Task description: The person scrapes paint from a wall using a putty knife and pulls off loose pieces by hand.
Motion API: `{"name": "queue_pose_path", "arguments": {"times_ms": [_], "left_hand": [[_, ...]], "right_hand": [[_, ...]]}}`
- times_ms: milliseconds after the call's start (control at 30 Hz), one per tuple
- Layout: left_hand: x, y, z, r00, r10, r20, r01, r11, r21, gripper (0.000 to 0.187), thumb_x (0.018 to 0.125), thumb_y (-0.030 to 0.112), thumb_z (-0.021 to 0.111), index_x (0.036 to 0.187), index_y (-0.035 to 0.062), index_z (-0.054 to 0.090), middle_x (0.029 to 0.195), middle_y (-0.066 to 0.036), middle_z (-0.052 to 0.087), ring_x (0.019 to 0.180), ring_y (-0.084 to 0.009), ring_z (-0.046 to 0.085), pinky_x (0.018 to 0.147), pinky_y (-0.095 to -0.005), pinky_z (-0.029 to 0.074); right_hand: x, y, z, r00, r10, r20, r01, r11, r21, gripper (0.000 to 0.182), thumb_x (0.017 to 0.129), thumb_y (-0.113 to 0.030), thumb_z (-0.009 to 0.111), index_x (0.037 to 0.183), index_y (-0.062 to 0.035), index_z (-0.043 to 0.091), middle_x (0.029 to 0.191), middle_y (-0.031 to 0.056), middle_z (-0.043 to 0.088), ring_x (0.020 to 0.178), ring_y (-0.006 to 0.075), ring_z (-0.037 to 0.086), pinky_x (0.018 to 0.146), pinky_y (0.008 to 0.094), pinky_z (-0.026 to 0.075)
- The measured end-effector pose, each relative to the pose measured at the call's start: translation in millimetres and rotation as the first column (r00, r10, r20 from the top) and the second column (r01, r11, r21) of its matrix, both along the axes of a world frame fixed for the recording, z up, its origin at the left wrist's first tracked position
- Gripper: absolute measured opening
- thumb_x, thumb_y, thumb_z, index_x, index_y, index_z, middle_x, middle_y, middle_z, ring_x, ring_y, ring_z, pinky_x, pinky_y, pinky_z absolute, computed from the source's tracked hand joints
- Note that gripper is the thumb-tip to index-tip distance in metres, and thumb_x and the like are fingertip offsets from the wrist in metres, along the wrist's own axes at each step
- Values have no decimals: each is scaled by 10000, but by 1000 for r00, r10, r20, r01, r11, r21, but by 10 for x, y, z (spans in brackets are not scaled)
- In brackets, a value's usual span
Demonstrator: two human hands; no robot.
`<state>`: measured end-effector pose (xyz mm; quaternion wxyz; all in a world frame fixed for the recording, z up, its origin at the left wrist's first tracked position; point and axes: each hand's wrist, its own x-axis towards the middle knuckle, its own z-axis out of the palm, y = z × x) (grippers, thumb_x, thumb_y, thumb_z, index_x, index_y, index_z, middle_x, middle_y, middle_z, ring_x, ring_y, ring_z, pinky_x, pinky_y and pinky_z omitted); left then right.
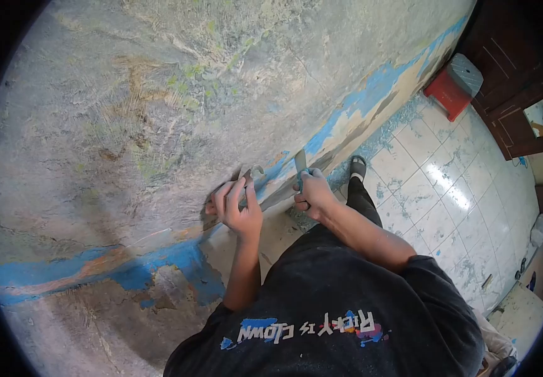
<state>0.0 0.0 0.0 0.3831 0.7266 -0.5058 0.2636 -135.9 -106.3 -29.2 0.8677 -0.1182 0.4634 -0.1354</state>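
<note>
Blue paint (325,135) forms a ragged band along the lower wall (190,100); its edges are irregular and broken by bare patches. Scraper (300,160): located at this band, blade directed at the wall; blade contact cannot be confirmed. Right hand (313,190): closed around the scraper handle, which is mostly hidden. Left hand (237,210): at the wall beside the scraper, fingers bent; a curled piece (256,171) sits at the fingertips, but whether it is gripped cannot be told.

Clearance: a gap separates the hands. Open floor (403,164) extends to the right of the right arm. Body and legs are close to the wall; one sandalled foot (358,168) is near its base.

Surface: grey, rough and uneven above the band, with green and brown stains. Floor: pale tiles, littered with blue-grey flakes and reflecting light. Room: a red stool (454,88) with a grey top is near the wall's far end, beside dark brown woodwork (503,63).
</note>
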Motion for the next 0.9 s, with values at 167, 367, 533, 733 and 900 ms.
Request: {"name": "queue_pose_path", "arguments": {"times_ms": [167, 367, 533, 733, 900], "left_hand": [[-24, 212, 200, 1000, -5, 26, 3, 996, 94, 263, 791, 14, 823, 1029, 103, 755, 1011, -46, 650, 942, -264, 627, 872, -398, 440], [-41, 47, 62, 1000, -8, -1, 8, 1000, 0, 223, 815, 41, 809, 1023, 87, 741, 1030, -78, 680, 948, -270, 650, 915, -398, 426], [-54, -5, 53, 1000, -2, -3, 2, 1000, -13, 228, 807, 41, 813, 1020, 81, 743, 1017, -81, 679, 951, -272, 648, 907, -393, 431], [-103, -46, 105, 1000, 11, 20, -11, 1000, -20, 236, 795, 8, 821, 1011, 79, 757, 1005, -63, 668, 928, -262, 628, 837, -391, 463], [-100, 49, 89, 999, 12, 33, -13, 1000, 22, 257, 795, 30, 819, 1036, 77, 743, 1020, -83, 671, 950, -276, 639, 895, -389, 432]], "right_hand": [[21, 202, -77, 1000, 1, 28, -3, 997, 71, 171, 1064, -215, 416, 1210, -140, 368, 945, 87, 472, 549, 156, 416, 446, 317, 340], [45, 69, -160, 1000, 24, -1, -24, 996, -87, 177, 1052, -190, 421, 1211, -136, 365, 915, 89, 470, 546, 165, 426, 444, 320, 336], [7, -12, -81, 999, -2, 37, 3, 1000, -24, 179, 1044, -175, 436, 1203, -137, 362, 862, 85, 466, 544, 168, 432, 438, 324, 326], [16, 23, -113, 1000, 5, 12, -5, 1000, -14, 176, 1060, -214, 440, 1205, -153, 362, 849, 69, 467, 544, 161, 436, 439, 316, 337], [17, 118, -163, 999, 36, -35, -38, 997, -66, 209, 1081, -257, 429, 1234, -119, 394, 945, 101, 481, 567, 156, 427, 442, 319, 361]]}}
